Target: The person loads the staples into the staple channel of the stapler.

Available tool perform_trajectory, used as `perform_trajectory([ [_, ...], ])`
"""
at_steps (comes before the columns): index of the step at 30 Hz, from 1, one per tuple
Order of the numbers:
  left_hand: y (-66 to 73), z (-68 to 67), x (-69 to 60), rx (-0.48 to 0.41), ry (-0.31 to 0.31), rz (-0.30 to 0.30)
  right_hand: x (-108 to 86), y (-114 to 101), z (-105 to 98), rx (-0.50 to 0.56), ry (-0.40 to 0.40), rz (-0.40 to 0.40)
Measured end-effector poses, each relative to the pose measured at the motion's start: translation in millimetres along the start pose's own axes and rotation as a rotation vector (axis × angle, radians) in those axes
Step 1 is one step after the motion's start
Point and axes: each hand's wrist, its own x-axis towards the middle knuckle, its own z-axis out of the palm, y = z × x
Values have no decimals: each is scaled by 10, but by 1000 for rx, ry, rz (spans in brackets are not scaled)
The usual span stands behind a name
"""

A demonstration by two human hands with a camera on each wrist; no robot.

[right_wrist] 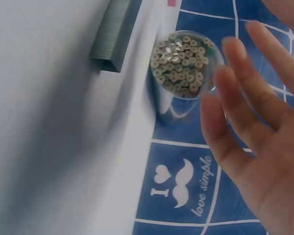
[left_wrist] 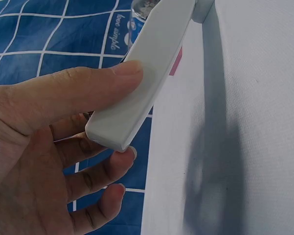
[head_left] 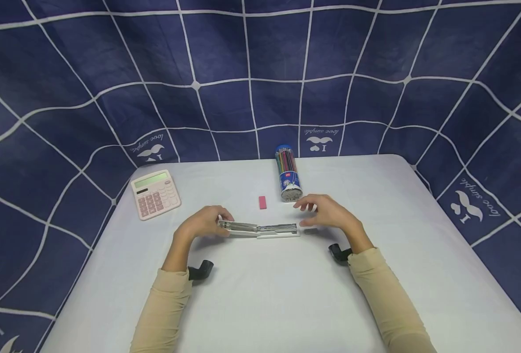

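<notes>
Nearest of all were the beige left sleeve (head_left: 163, 309) and right sleeve (head_left: 388, 299), stretched forward side by side. Beyond and around them hung a dark blue cloth (head_left: 220, 46) with white gridlines, closing in a white table (head_left: 264, 294). The left hand (head_left: 205, 221) gripped one end of the stapler, thumb flat on its pale face and fingers behind. The right hand (head_left: 326, 212) held nothing — thumb and fingers well apart — beside the stapler's other end; whether the thumb touched it, I could not tell.

At the far left lay a pink-and-white calculator (head_left: 156, 194), tilted a little askew. A tub of pencils (head_left: 288, 172), blue-lidded, rested on its side near the back edge, its clear base facing the person. The stapler (head_left: 280, 230), white with metal inside, stretched unfolded between the hands — right half on the table, left half raised at a slant. A pink eraser (head_left: 262, 202) lay behind it. Just off its right end was a grey staple strip (head_left: 310, 231).
</notes>
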Motion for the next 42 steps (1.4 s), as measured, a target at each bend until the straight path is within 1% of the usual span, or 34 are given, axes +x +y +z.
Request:
perform_trajectory([
  [3, 2, 0, -3, -4, 1, -5, -1, 27, 0, 1, -67, 47],
  [6, 2, 2, -1, -6, 3, -4, 1, 51, 8, 28, -128, 99],
  [9, 3, 2, -2, -8, 6, -3, 2, 87, 27, 45, -177, 145],
  [15, 1, 3, -5, -10, 10, -1, 13, 156, 74, 40, -210, 248],
  [19, -4, 10, -2, -16, 12, -1, 22, 195, 111, 20, -213, 291],
  [23, -9, 15, 8, -10, 19, 1, 24, 230, 125, 3, -217, 303],
  [29, -5, 12, 3, -5, 25, 3, 25, 257, 127, -2, -233, 274],
  [39, 10, 10, -5, 2, 23, 4, 14, 244, 115, -35, -229, 270],
  [42, 11, 11, -1, 1, 27, 3, 14, 222, 98, -28, -226, 263],
])
